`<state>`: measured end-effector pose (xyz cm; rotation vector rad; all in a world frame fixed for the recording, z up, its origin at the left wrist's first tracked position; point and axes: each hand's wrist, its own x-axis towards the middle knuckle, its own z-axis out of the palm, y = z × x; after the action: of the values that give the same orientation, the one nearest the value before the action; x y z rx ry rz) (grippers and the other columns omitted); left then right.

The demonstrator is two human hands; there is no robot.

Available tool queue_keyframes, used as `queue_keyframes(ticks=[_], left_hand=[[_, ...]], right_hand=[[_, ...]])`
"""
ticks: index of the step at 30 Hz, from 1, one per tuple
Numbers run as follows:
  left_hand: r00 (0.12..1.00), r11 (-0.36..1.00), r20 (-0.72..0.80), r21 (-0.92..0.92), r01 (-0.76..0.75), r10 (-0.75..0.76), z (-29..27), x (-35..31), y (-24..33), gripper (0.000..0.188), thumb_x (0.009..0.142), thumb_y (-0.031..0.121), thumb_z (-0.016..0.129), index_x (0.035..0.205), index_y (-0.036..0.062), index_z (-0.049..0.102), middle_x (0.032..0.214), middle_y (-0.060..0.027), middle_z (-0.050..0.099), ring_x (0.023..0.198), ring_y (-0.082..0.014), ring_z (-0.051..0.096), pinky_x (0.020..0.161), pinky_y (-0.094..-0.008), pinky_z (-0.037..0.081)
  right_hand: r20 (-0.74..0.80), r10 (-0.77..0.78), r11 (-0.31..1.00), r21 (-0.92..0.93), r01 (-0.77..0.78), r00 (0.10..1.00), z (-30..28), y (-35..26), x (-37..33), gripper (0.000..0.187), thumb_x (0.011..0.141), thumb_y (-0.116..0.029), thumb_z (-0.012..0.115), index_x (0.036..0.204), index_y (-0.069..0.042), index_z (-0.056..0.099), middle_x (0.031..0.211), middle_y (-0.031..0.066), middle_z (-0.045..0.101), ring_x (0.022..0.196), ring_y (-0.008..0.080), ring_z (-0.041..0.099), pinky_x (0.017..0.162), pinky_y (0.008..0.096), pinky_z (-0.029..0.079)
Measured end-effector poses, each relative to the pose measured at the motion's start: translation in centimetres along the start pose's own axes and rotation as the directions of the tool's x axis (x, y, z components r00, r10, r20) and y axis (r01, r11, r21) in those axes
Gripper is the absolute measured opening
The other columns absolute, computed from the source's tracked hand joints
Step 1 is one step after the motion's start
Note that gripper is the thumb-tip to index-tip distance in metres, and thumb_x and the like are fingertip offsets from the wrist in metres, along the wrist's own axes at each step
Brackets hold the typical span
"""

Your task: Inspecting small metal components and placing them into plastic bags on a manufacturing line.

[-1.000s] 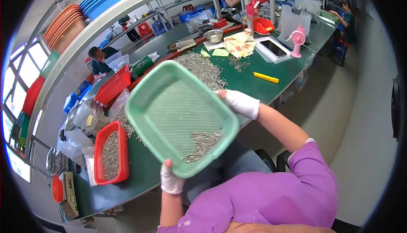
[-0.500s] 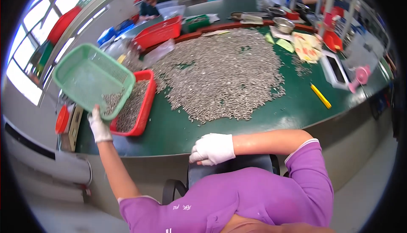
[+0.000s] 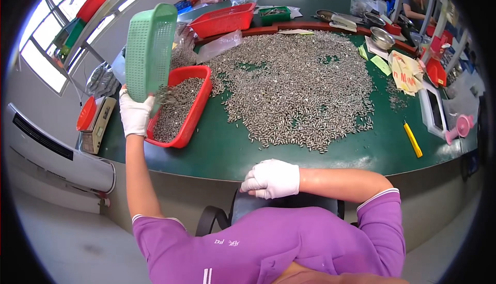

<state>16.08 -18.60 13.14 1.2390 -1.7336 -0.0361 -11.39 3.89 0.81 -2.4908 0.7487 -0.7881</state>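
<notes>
My left hand (image 3: 135, 114) grips the green tray (image 3: 150, 51), tipped steeply over the red bin (image 3: 199, 109); my right hand (image 3: 271, 178) rests clenched at the table (image 3: 217, 152) edge. Tilted sideways, pins (image 3: 173, 105) could spill past the rim

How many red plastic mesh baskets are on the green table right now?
2. One red plastic mesh basket, filled with small metal pieces, sits at the table's left edge under the tipped green basket held by the left hand. Another stands farther back. Others may be hidden.

Factory sorting bench: metal-parts heap (image 3: 294, 77), plastic trays (image 3: 222, 19), co-workers.
</notes>
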Motion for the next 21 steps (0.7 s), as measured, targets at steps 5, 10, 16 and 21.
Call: queue_keyframes(ticks=[5,10,16,21], left_hand=[[0.985,0.981,-0.006,0.092,-0.169,0.17,-0.1,0.2,1.2,0.058,0.069,0.014,0.073,0.117,-0.0006,0.044,0.097,-0.0147,0.061,0.085,-0.0223,0.061,0.08,-0.0323,0.048],[0.972,0.975,-0.106,0.095,-0.198,0.208,0.5,-0.1,0.2,0.064,0.07,0.016,0.074,0.122,-0.0015,0.042,0.102,-0.0159,0.059,0.091,-0.0242,0.059,0.087,-0.033,0.045],[0.901,0.598,-0.053,-0.765,0.24,-0.43,-0.7,0.9,-6.0,0.06,0.085,0.033,0.064,0.13,0.0001,0.04,0.124,-0.0156,0.052,0.106,-0.0298,0.056,0.088,-0.043,0.047],[0.762,-0.106,0.274,-0.959,0.263,-0.587,-1.8,-0.1,-5.2,0.055,0.085,0.036,0.049,0.132,0.0074,0.039,0.133,-0.0132,0.043,0.124,-0.0348,0.039,0.099,-0.0624,0.035]], right_hand=[[0.004,0.014,1.0,0.013,-0.014,1.0,-0.1,-0.2,0.2,0.016,0.088,-0.024,0.054,0.096,-0.012,0.063,0.088,0.0077,0.064,0.081,0.0295,0.061,0.07,0.0415,0.05],[-0.038,0.046,0.998,0.031,-0.045,0.998,-0.3,-0.3,0.0,0.017,0.087,-0.023,0.054,0.097,-0.012,0.064,0.087,0.0079,0.064,0.082,0.0289,0.061,0.071,0.0409,0.05],[-0.039,0.029,0.999,0.014,-0.029,0.999,-0.2,-0.4,0.1,0.018,0.087,-0.023,0.054,0.098,-0.012,0.063,0.087,0.0082,0.064,0.082,0.0288,0.061,0.071,0.0413,0.05],[-0.029,0.019,0.999,-0.03,-0.02,0.999,0.0,-0.2,-0.1,0.017,0.086,-0.023,0.055,0.097,-0.012,0.063,0.085,0.0078,0.063,0.081,0.0287,0.061,0.069,0.0413,0.05]])
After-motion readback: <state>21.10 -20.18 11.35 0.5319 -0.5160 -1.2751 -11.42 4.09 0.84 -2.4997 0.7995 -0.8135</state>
